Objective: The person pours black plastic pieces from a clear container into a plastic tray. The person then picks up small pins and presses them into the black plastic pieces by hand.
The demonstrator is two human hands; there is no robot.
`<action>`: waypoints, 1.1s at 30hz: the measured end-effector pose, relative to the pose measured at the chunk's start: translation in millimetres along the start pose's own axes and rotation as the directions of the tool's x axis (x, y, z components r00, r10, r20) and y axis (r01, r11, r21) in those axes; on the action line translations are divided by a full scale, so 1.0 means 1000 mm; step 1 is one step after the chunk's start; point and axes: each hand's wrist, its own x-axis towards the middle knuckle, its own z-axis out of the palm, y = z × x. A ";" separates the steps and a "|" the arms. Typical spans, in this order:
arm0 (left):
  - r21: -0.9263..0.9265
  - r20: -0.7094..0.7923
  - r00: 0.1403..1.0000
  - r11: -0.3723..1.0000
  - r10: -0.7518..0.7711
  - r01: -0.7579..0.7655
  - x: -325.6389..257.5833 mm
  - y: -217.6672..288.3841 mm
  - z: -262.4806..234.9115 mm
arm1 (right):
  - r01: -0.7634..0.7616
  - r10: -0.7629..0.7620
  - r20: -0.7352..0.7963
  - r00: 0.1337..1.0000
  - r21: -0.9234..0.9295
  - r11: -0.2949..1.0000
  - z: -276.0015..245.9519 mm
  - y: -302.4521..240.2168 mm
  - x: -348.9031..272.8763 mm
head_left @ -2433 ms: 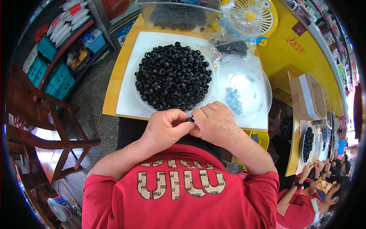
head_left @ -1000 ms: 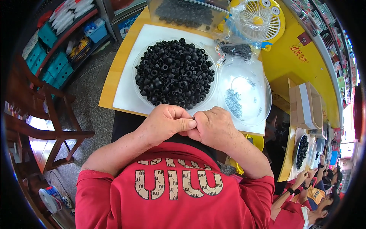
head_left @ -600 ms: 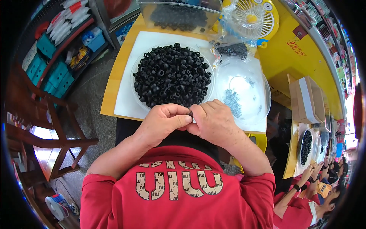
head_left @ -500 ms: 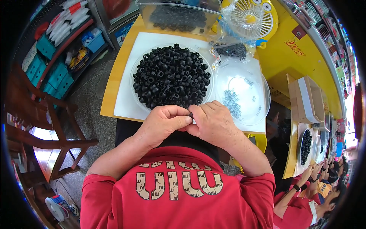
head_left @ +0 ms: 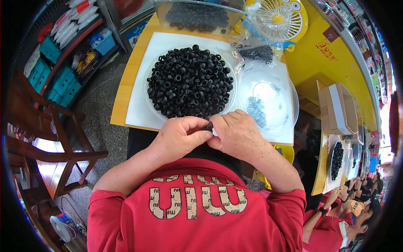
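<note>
Both hands are meeting at the near edge of the yellow-topped wooden bench (head_left: 126, 96), right over the person's lap. The left hand (head_left: 181, 135) is curling into a loose fist, its fingers folding in toward the thumb, and the right hand (head_left: 237, 133) is pressing in against it, knuckles up. Between the two sets of fingertips a small black ring-shaped plastic part (head_left: 208, 125) is peeking out, pinched from both sides; only a sliver of it is showing, so its exact shape is hard to make out.

Just beyond the hands, a clear round plastic dish (head_left: 147, 80) is sitting on a white sheet (head_left: 138, 109) and is brimming with a heap of the same black ring parts (head_left: 189, 82). To its right, touching the sheet, a second clear shallow bowl (head_left: 285, 94) is holding a small scatter of tiny grey metal bits (head_left: 255, 111). Behind that, a crumpled clear bag with dark pieces (head_left: 257, 52) is lying near a yellow desk fan with a white grille (head_left: 277, 17), and a clear rectangular tub of more black parts (head_left: 197, 16) is standing at the far edge.

Off to the right, a small cardboard box (head_left: 338, 108) is resting on a neighbouring surface, and another person in a red shirt (head_left: 331, 229) is working lower right.
</note>
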 end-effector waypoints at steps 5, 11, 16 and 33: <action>0.110 -0.020 0.996 0.991 0.082 -0.080 -0.002 0.000 -0.001 | -0.002 0.005 0.080 0.997 -0.038 0.999 -0.009 -0.009 0.002; -0.215 0.056 0.991 0.968 -0.123 0.133 0.000 -0.003 -0.004 | -0.139 0.153 0.030 0.988 0.607 0.783 -0.016 -0.006 -0.002; -0.207 0.114 0.981 0.962 -0.159 0.180 0.001 -0.003 -0.005 | -0.051 0.114 -0.071 0.991 0.588 0.807 -0.003 -0.002 -0.006; -0.247 0.102 0.989 0.960 -0.106 0.128 0.003 -0.013 -0.007 | -0.088 0.172 -0.089 0.981 0.583 0.807 0.000 0.004 -0.006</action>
